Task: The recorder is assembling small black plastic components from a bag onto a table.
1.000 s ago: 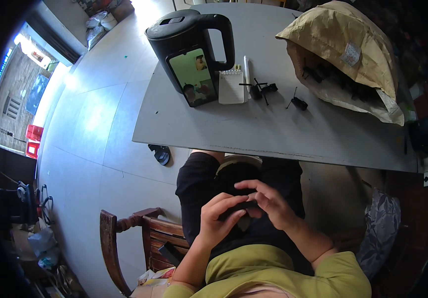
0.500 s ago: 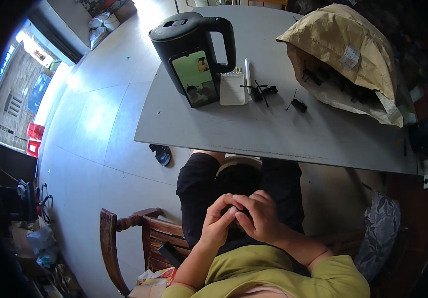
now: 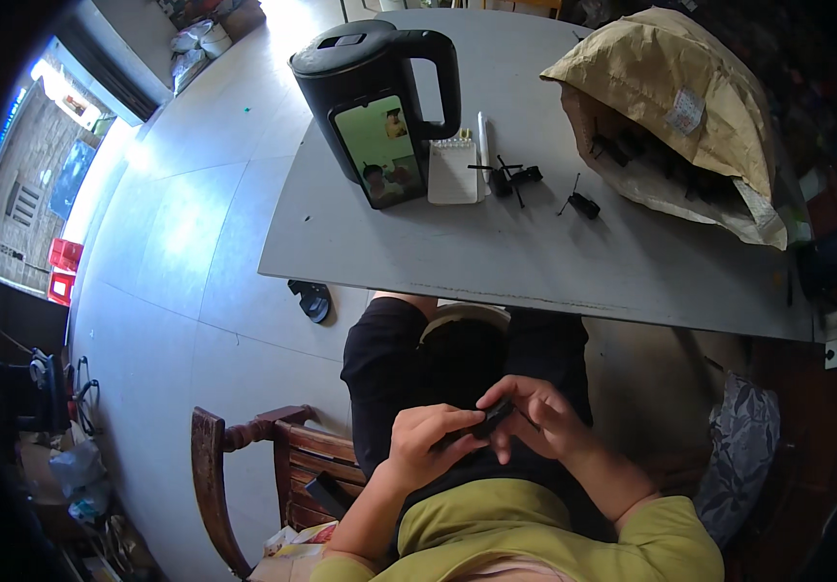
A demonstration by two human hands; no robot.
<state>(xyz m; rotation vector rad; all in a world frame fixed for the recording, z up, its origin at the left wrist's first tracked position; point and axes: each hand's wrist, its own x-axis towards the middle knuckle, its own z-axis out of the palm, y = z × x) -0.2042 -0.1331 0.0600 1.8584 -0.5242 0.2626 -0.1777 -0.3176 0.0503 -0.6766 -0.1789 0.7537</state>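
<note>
Above my lap, a small black part (image 3: 498, 415) sits between my two hands; its exact kind cannot be made out. My left hand (image 3: 426, 444) is closed, with fingertips and thumb pinching its left end. My right hand (image 3: 544, 419) curves round the other side, forefinger and thumb against the part and the remaining fingers loosely bent. On the table lie several similar black pieces with thin dark stems, among them one piece (image 3: 585, 206) on its own and a small cluster (image 3: 502, 182) beside the notepad.
A grey table (image 3: 379, 254) stands ahead. On it are a black kettle (image 3: 345, 73), a phone (image 3: 379, 155) leaning on it, a notepad (image 3: 454, 175), a white pen (image 3: 483, 141) and an open brown paper bag (image 3: 661, 78) holding dark pieces. A wooden chair arm (image 3: 210, 466) is at left.
My hands were cupped together with fingertips meeting. Now they are farther apart and slightly lower, and the black part shows between them.
</note>
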